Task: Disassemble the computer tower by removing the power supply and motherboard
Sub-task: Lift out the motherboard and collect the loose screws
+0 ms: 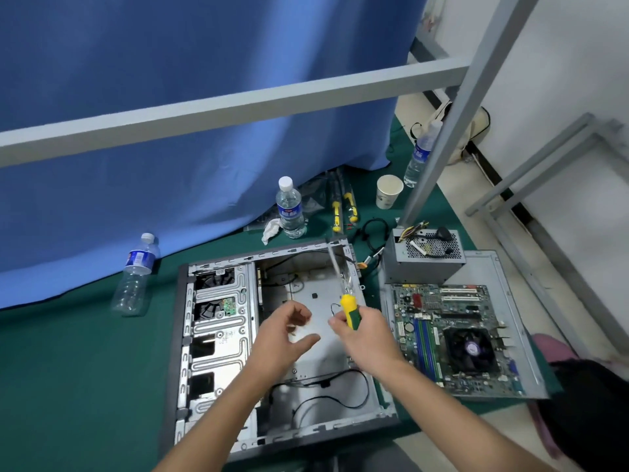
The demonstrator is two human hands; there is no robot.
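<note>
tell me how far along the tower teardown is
Done, by the look of it: the grey metal power supply box and the green motherboard both lie outside the open grey computer case, on the removed side panel. In hand: the right hand grips a yellow-and-green screwdriver over the bare case floor; the left hand holds nothing. Left: only loose black cables show inside.

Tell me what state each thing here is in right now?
Computer case: open, lying flat, main bay emptied.
Motherboard: out, lying on the side panel.
Power supply: out, standing on that panel.
Screwdriver: held in the right hand.
Left hand: open, empty.
Paper cup: upright.
</note>
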